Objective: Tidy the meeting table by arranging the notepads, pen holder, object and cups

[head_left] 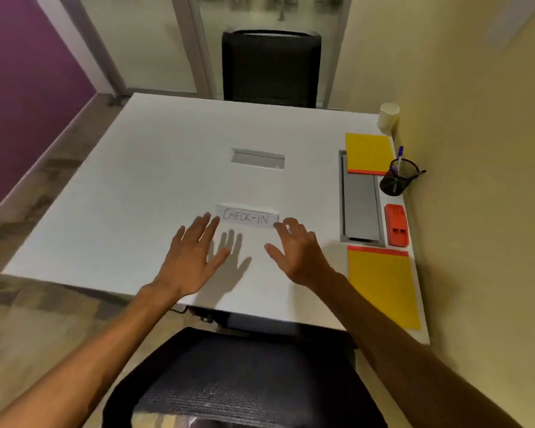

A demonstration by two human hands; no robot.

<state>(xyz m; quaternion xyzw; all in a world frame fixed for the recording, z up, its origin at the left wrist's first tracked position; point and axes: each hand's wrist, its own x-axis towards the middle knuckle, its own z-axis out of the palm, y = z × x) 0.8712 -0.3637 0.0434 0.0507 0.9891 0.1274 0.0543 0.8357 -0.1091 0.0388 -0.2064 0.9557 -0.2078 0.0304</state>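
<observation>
Two yellow notepads with red edges lie along the right side of the white table (pixel 136 196): one far (pixel 368 152), one near (pixel 383 285). A black mesh pen holder (pixel 394 180) with pens stands by the wall between them. A red object (pixel 397 225) lies just in front of it. A white cup (pixel 388 115) stands at the far right corner. A "CHECK-IN" sign (pixel 247 216) sits mid-table. My left hand (pixel 192 254) and my right hand (pixel 294 251) hover open above the table just in front of the sign, holding nothing.
A grey cable hatch (pixel 360 205) is set into the table beside the notepads, and a smaller grey slot (pixel 257 159) sits in the middle. One black chair (pixel 271 67) stands at the far side, another (pixel 244 381) right below me. A yellow wall borders the table's right edge.
</observation>
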